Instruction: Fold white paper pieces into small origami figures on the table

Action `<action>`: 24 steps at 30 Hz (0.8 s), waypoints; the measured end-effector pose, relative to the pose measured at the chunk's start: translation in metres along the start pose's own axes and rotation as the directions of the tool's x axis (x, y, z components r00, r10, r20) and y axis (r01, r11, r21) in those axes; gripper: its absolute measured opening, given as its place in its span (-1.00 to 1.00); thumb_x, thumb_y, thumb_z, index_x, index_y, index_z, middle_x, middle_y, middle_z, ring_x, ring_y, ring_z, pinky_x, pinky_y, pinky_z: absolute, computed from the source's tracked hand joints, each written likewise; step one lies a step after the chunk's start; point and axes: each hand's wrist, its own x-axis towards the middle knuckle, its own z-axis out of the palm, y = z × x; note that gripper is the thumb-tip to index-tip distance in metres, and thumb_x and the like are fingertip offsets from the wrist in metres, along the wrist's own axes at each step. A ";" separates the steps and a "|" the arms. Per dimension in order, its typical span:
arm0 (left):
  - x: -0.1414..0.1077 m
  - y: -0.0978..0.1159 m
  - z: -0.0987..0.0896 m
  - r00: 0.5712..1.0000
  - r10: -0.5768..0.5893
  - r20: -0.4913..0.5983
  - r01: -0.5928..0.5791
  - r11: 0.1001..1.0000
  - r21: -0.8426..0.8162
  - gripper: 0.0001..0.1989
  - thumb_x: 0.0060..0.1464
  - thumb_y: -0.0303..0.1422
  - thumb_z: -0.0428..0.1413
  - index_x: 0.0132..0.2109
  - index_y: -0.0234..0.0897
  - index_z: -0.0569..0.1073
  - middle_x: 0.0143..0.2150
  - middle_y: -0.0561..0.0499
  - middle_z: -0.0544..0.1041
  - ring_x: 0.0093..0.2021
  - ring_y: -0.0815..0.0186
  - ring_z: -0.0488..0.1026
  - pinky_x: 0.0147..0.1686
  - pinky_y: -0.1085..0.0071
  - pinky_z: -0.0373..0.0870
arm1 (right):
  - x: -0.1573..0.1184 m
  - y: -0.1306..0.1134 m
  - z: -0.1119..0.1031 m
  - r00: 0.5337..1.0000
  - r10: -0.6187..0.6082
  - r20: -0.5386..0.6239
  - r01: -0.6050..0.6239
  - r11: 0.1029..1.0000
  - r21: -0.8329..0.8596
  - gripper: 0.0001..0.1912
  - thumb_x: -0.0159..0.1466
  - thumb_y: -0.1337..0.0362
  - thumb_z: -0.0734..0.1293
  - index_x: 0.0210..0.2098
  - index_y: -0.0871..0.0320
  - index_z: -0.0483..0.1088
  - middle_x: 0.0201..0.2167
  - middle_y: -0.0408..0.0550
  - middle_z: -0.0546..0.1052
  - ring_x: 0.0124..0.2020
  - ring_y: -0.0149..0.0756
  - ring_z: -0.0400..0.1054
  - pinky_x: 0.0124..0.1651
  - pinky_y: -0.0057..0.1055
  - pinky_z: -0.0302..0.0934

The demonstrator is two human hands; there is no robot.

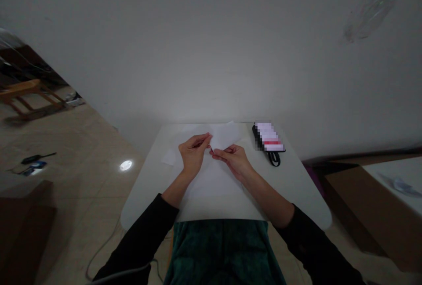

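A sheet of white paper (226, 136) is held up a little above the table, its far corner pointing to the back right. My left hand (194, 151) pinches its left edge between thumb and fingers. Gripping the near edge, my right hand (234, 158) has its thumb on top and fingers underneath. Both hands' fingertips are close together at the paper's left corner. Beneath them another white sheet (214, 182) lies flat on the white table (263, 201). To the left of my left hand rests a small white paper piece (169, 157).
A phone (269, 136) with a lit, blurred screen lies at the table's back right, beside a coiled black cable (274, 158). The wall (211, 56) rises right behind the table. A cardboard box (372, 206) stands at right, a wooden stool (26, 91) far left.
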 end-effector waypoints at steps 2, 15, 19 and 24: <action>0.000 0.000 0.000 1.000 0.012 0.015 -0.012 1.000 0.012 -0.82 -0.08 -0.27 0.31 -0.30 -0.25 0.62 -0.34 -0.01 0.64 -0.51 0.37 0.54 -0.46 0.44 0.58 | 0.001 0.001 0.000 1.000 -0.013 -0.025 0.013 1.000 0.002 -0.62 -0.18 0.24 0.62 -0.41 0.23 0.50 -0.40 -0.01 0.63 -0.33 -0.18 0.55 -0.15 -0.25 0.46; 0.000 -0.001 -0.001 0.999 0.013 0.037 -0.014 0.999 0.043 -0.82 -0.06 -0.27 0.30 -0.28 -0.25 0.62 -0.34 0.00 0.64 -0.51 0.37 0.54 -0.46 0.43 0.55 | -0.002 0.006 0.004 1.000 0.029 -0.002 -0.029 0.998 0.057 -0.59 -0.14 0.19 0.61 -0.60 0.20 0.32 -0.45 0.11 0.62 -0.32 -0.07 0.57 -0.07 -0.09 0.45; 0.000 -0.003 -0.002 0.999 0.005 0.052 -0.007 0.999 0.042 -0.81 -0.06 -0.27 0.30 -0.28 -0.26 0.62 -0.35 -0.01 0.64 -0.51 0.36 0.54 -0.47 0.43 0.55 | -0.001 0.009 0.004 1.000 -0.010 -0.026 0.012 0.998 0.055 -0.58 -0.15 0.20 0.62 -0.60 0.19 0.30 -0.48 0.11 0.62 -0.37 -0.07 0.57 -0.14 -0.09 0.48; -0.001 -0.003 -0.002 0.999 -0.021 0.050 0.019 0.999 0.039 -0.78 -0.06 -0.23 0.30 -0.28 -0.25 0.62 -0.33 -0.02 0.64 -0.49 0.35 0.55 -0.44 0.42 0.57 | 0.000 0.012 0.005 0.998 -0.034 -0.054 0.037 0.998 0.044 -0.55 -0.18 0.19 0.63 -0.59 0.19 0.29 -0.51 0.09 0.61 -0.44 -0.03 0.56 -0.22 -0.04 0.50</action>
